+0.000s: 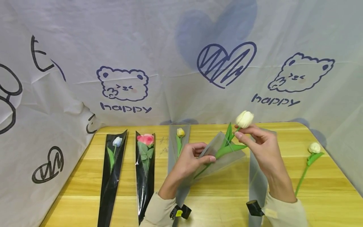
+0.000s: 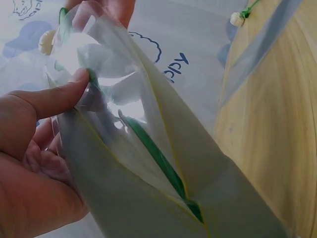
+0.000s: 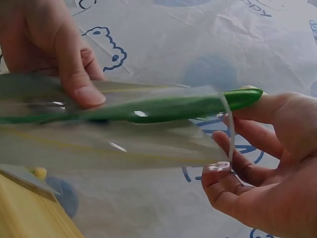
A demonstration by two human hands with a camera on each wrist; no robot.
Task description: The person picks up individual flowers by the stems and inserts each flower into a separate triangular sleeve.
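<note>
A white artificial tulip (image 1: pixel 244 119) slants up to the right, its lower stem and part of its green leaves inside a flower sleeve (image 1: pixel 211 146) with a grey back and clear front. My left hand (image 1: pixel 191 159) grips the sleeve around its middle, thumb (image 2: pixel 64 99) pressed on the clear film over the stem. Just under the bloom, my right hand (image 1: pixel 263 148) pinches the tulip's stem between thumb and forefinger. In the right wrist view a leaf (image 3: pixel 242 98) pokes out of the sleeve's open end, near the curled right fingers (image 3: pixel 228 188).
On the wooden table (image 1: pixel 221 205), a blue tulip (image 1: pixel 117 141) and a pink rose (image 1: pixel 146 139) lie in black sleeves at left. A yellow tulip (image 1: pixel 180 132) lies in a grey sleeve behind my left hand. Another grey sleeve (image 1: pixel 257 179) lies under my right arm; a loose white tulip (image 1: pixel 314 147) lies far right.
</note>
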